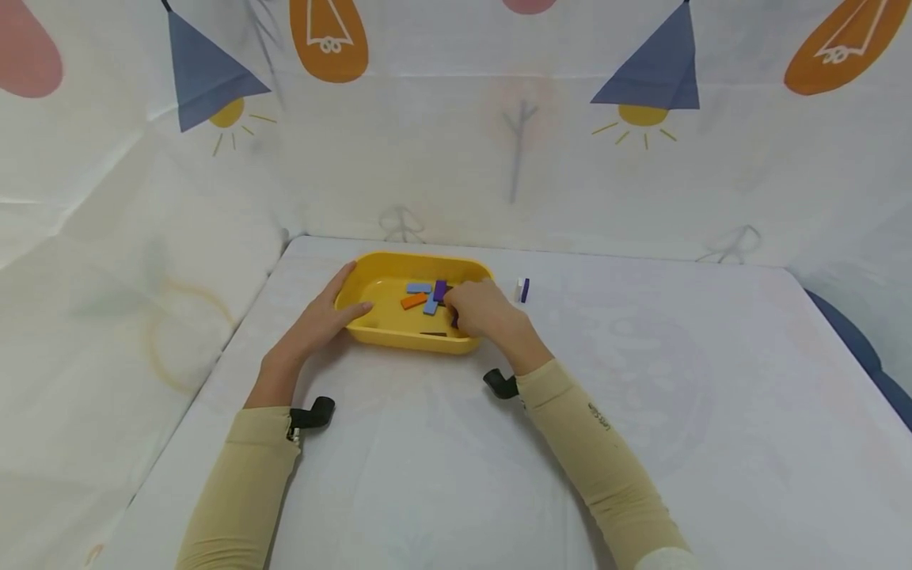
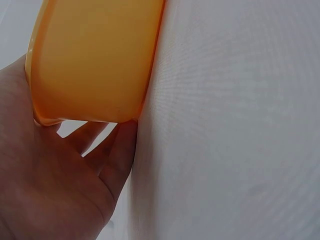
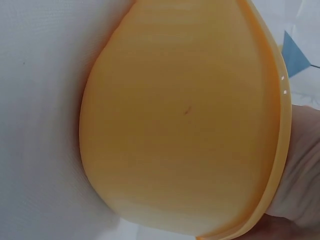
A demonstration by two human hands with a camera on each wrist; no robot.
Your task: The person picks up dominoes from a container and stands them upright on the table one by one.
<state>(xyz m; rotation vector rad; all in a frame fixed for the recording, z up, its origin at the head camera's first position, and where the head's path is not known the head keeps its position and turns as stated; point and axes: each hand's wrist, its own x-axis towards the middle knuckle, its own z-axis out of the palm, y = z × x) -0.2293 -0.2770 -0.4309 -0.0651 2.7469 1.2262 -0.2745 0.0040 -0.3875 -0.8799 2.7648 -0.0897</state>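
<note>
A shallow yellow tray (image 1: 388,339) sits on the table. My left hand (image 1: 318,321) grips its left end, thumb over the rim and fingers along the outer wall; the left wrist view shows that hand (image 2: 65,175) against the tray's side. Inside lie small flat blocks: an orange block (image 1: 413,302), a light blue block (image 1: 418,288), a second light blue block (image 1: 431,305), a purple block (image 1: 440,290) and some dark ones. Over the right part my right hand (image 1: 484,313) reaches in with bent fingers; its fingertips are hidden. The tray's wall (image 3: 185,125) fills most of the right wrist view.
Just right of the tray, a purple block (image 1: 525,290) stands on edge beside a white piece (image 1: 518,290). The white-covered table (image 1: 641,356) meets a printed cloth backdrop (image 1: 442,158) behind. Something dark blue (image 1: 848,332) shows past the right edge.
</note>
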